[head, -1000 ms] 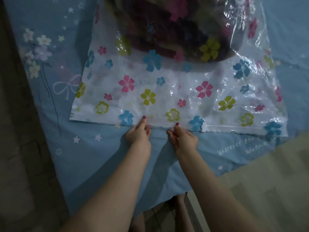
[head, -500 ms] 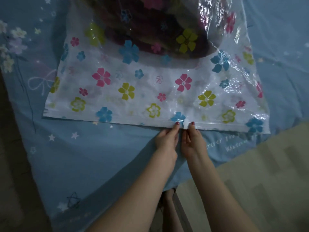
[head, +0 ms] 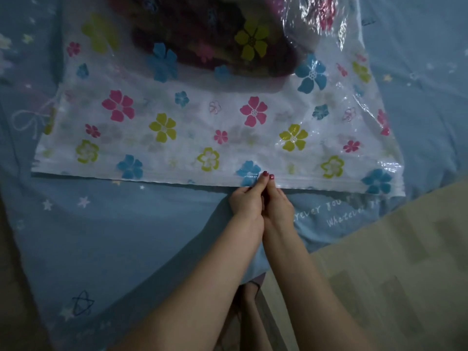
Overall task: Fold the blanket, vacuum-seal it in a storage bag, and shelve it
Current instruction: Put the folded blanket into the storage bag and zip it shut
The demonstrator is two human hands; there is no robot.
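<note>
Dim room, low bluish light; pale wood-look floor (head: 395, 262) at the lower right, darker floor along the left. Blue bedsheet (head: 131, 236) printed with small stars, a bow and a line of white script, spread over the bed and hanging off its near edge. Flower-printed vacuum storage bag (head: 192, 133) laid flat on the sheet, mouth turned toward the bed's near edge, presumably so the zip strip (head: 329, 184) sits within easy reach and has a firm flat bed beneath it for pressing. Folded blanket (head: 215, 44), dark and mottled, already inside, pushed deep toward the bag's far end, well away from the mouth; probably kept there so no cloth catches in the seal. Left hand (head: 247, 202) and right hand (head: 278, 206) side by side and touching, right of the middle of the bag's near edge, fingertips (head: 265, 174) pressed together onto the strip. Whether thumbs sit under the plastic cannot be told. Hands paired most likely to double the pressure on one spot. Judged stage: folding and bagging done; zip being closed, stretch toward the bag's right corner perhaps not yet pressed. Bare feet faintly visible below the forearms.
</note>
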